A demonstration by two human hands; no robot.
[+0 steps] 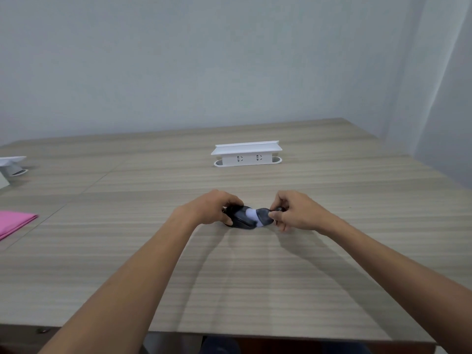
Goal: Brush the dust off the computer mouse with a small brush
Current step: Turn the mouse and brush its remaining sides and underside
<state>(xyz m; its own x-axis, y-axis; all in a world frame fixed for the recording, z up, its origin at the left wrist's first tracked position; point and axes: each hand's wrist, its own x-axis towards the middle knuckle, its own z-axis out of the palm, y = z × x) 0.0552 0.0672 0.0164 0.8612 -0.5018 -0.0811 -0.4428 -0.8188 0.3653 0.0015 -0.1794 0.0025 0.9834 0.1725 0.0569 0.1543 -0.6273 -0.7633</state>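
Steadying the black mouse [240, 217] in left hand [217, 206] grip, right hand [293, 209] pinching small brush [265, 216] against it

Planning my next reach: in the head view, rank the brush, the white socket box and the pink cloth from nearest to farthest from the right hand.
1. Brush: pinched in the right hand, bristles against the mouse.
2. White socket box: farther back on the table, slightly left.
3. Pink cloth: far left edge.
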